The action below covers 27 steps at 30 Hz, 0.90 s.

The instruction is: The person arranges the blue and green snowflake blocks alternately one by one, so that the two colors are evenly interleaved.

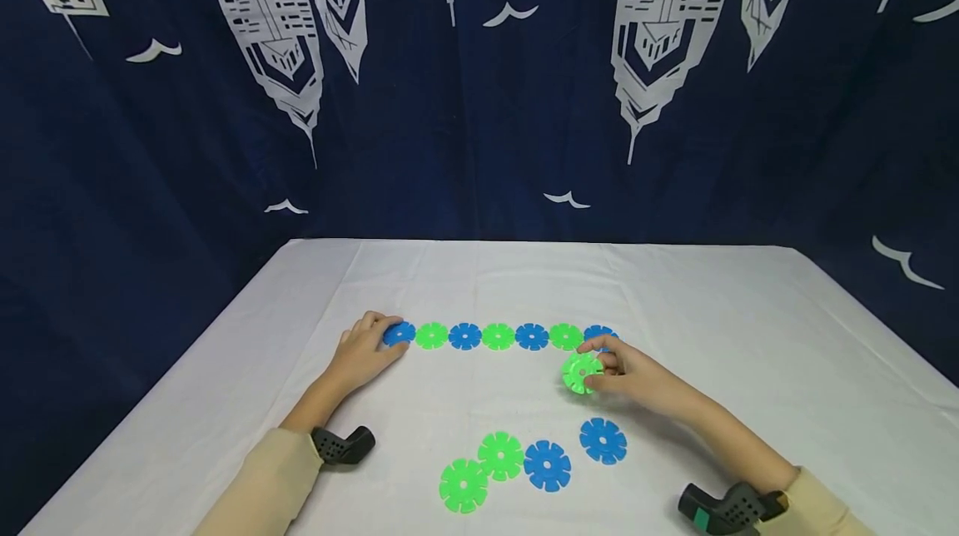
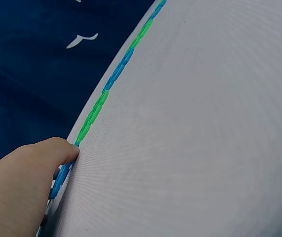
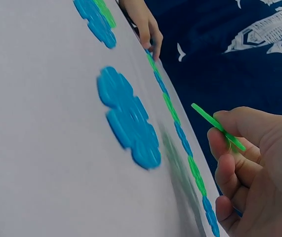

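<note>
A row of notched, flower-shaped plastic discs, blue and green by turns, lies edge to edge across the white table. At its left end my left hand (image 1: 364,354) holds the blue disc (image 1: 400,334) between thumb and forefinger, against the cloth. My right hand (image 1: 637,378) pinches a green disc (image 1: 580,373) between thumb and fingers. In the right wrist view this green disc (image 3: 215,124) is raised and seen nearly edge-on, its shadow on the cloth. Just behind that hand is the blue disc (image 1: 597,331) at the row's right end, partly covered by the fingers.
Nearer me lie loose discs: a green disc (image 1: 463,486), another green disc (image 1: 501,455) touching it, a blue disc (image 1: 547,466) beside them, and a blue disc (image 1: 603,440) farther right. A dark blue patterned curtain (image 1: 464,128) hangs behind the table (image 1: 360,469).
</note>
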Tool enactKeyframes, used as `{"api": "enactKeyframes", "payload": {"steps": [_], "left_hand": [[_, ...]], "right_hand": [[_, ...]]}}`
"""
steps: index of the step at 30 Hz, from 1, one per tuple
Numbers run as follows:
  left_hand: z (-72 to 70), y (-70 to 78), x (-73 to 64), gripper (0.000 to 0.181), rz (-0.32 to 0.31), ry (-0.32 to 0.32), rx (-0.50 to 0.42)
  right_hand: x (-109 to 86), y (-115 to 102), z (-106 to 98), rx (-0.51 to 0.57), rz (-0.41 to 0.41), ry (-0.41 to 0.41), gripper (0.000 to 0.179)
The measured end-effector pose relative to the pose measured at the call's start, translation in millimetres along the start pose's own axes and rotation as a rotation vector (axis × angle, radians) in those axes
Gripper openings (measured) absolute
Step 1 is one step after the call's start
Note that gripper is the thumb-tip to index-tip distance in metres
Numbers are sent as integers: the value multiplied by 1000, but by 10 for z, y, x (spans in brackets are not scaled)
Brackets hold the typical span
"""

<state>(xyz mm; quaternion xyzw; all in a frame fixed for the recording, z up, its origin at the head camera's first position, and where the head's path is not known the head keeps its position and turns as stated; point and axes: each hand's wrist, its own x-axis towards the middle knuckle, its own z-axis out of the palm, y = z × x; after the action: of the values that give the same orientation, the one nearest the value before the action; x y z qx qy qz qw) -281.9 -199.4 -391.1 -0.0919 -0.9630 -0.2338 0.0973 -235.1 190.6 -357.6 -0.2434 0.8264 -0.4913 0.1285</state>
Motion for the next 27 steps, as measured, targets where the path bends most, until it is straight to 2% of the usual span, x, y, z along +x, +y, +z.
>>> {"api": "enactKeyframes", "payload": {"steps": [7, 17, 22, 27], "left_hand": [[2, 0, 14, 53, 5, 3, -1], [-11, -14, -3, 53, 13, 8, 5], [-9, -9, -2, 53, 15, 0, 3], [-8, -7, -6, 53, 10, 2, 5]], "right_hand": [[3, 83, -197, -44, 88, 142, 53], [4, 275, -429, -124, 216, 293, 57], [-4, 367, -482, -173, 246, 343, 57], [9, 443, -530, -216, 242, 378, 54]]}}
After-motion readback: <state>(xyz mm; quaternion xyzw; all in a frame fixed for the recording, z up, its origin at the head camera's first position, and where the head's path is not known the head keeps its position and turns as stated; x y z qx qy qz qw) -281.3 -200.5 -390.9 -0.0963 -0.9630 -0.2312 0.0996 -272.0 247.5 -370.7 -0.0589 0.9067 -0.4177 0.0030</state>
